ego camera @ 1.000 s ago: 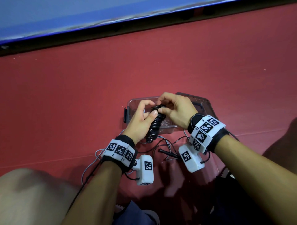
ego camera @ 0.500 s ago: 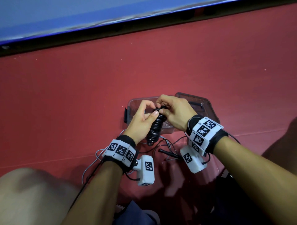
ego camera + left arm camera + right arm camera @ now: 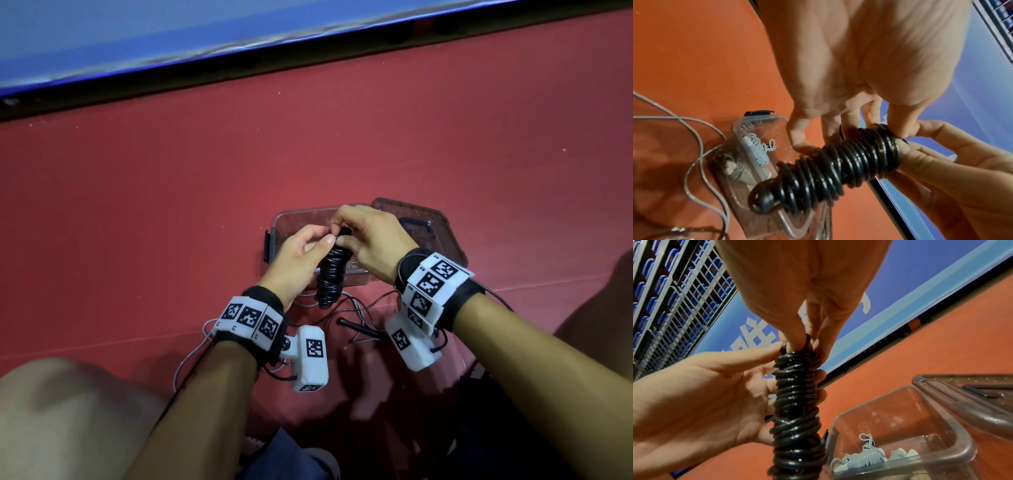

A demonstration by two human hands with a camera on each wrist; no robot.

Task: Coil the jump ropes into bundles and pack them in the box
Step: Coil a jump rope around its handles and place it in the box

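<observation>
A red floor [image 3: 342, 144] with a smooth, slightly speckled surface fills the view. At its far edge runs a dark strip, and beyond that a blue board [image 3: 890, 288] with white lettering. The right wrist view shows a metal grid fence [image 3: 674, 296] with rows of blue seats behind it.

Both hands hold a black rope [image 3: 330, 270] above the floor, just in front of the box [image 3: 284, 219]. The rope is glossy and wound into a tight, ribbed, sausage-shaped bundle, held roughly upright. The left hand [image 3: 298, 260] wraps around the bundle's middle, thumb and fingers curled on it. The right hand [image 3: 373, 240] pinches the top end of the bundle with its fingertips [image 3: 797, 339].

The box is clear plastic, rectangular with rounded corners, open, with a black latch [image 3: 266, 245] on its left side. Inside lies a grey rope [image 3: 863, 459], already coiled into a bundle, with pale handles beside it. The tinted lid [image 3: 428, 222] lies touching the box's right side.

On the floor between the wrists and the box lie loose thin cords, grey [image 3: 694, 129] and dark, and a black handle [image 3: 356, 327]. Both wrists wear black bands with white marker blocks. A knee [image 3: 68, 411] sits at the lower left.
</observation>
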